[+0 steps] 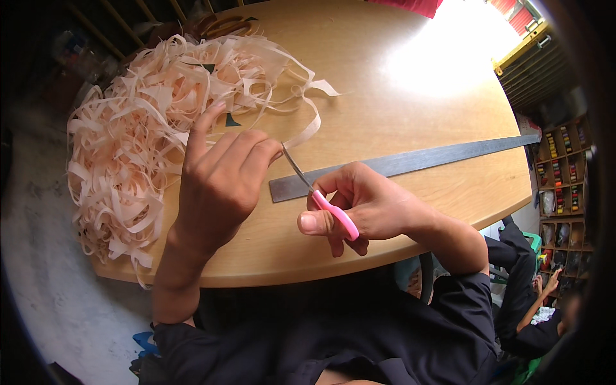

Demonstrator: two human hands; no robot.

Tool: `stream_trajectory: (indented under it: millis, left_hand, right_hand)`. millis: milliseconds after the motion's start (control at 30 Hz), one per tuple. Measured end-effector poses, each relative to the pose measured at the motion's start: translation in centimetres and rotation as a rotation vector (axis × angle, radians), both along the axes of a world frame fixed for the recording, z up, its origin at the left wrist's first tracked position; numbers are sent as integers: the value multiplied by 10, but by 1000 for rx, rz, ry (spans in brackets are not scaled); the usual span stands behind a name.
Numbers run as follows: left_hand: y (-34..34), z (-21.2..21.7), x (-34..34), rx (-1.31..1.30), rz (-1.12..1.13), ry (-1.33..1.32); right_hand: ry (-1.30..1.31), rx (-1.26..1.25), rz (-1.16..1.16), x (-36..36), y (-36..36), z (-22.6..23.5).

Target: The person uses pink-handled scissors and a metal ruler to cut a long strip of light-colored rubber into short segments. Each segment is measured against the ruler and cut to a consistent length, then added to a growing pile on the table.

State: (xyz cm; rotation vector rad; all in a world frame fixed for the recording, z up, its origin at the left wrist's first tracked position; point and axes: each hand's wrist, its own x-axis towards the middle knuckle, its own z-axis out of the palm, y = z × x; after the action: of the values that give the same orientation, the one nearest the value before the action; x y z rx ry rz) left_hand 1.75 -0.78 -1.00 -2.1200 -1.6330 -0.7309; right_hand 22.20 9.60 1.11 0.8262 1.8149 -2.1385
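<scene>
Head view, and from where I stand the table [375,125] takes up most of it, with the steel ruler [417,160] lying aslant across it. Left of the ruler sprawls the heap [125,147], a great tangle of pale strips running to the table's edge. Just off the ruler's left end is the left hand [223,172], its thumb and forefinger pinched together on a strip [310,130] that loops back toward the heap. On the ruler's near side, by that same end, the right hand [369,200] is wrapped round the pink-handled scissors [319,196]. Their tips reach past the ruler's end to the pinching fingers; whether the blades are parted or closed there, I can't quite make out. Smallest of all, a green scrap [231,120] lies beyond the ruler's left end, against the heap.

As for progress, I'd judge this one strip to be in hand, its trimming either under way or just made. Nothing shows a sorted, finished pile, so I can't tell how much of the heap remains.
</scene>
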Motion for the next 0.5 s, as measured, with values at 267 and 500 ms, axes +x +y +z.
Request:
stream_trajectory:
  millis: [267, 500]
  left_hand:
    - [0, -2, 0, 35, -25, -20]
    - [2, -4, -3, 33, -48, -107]
  right_hand:
    - [-7, -25, -10, 1, 0, -2]
    - [26, -36, -5, 3, 2, 0]
